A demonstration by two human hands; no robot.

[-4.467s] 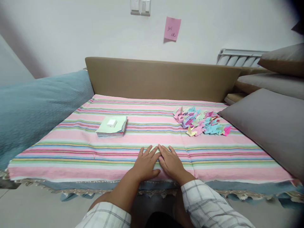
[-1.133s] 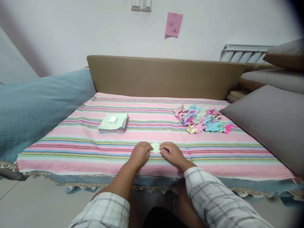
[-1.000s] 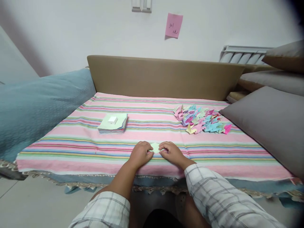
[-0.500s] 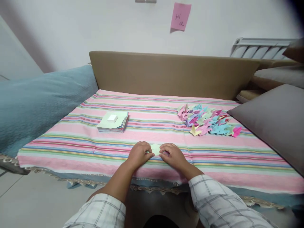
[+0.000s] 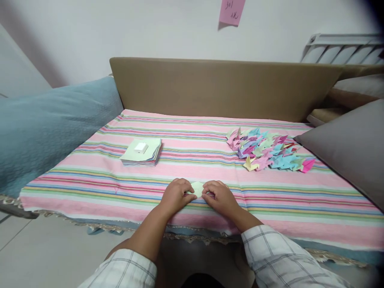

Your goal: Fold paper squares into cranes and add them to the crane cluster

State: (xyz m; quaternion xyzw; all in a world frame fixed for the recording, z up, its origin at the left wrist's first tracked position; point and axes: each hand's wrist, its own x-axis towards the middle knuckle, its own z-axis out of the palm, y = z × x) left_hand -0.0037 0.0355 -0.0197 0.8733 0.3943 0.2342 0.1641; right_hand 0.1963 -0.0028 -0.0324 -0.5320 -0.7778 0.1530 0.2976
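Observation:
A small pale green folded paper (image 5: 197, 189) lies close to the front edge of the striped cloth (image 5: 192, 168). My left hand (image 5: 177, 193) pinches its left side between thumb and fingers. On the opposite side, my right hand (image 5: 219, 196) grips the right edge in the same way. Fingers cover both ends of the paper, so its exact folds are hidden. Toward the back left is a stack of coloured paper sheets (image 5: 141, 160), with a small white block (image 5: 141, 148) on top. Several folded paper cranes (image 5: 267, 150) in mixed colours lie in a group at the right.
A brown backrest (image 5: 222, 88) runs along the far side. A blue covered armrest (image 5: 60, 120) bounds the left, and a grey cushion (image 5: 351, 148) leans in from the right. On the wall hangs a pink note (image 5: 232, 12), with a white radiator (image 5: 345, 48) farther right.
The view has tilted slightly downward, so the wall note sits higher in the picture. Both hands keep their hold on the green paper, with hardly any movement.

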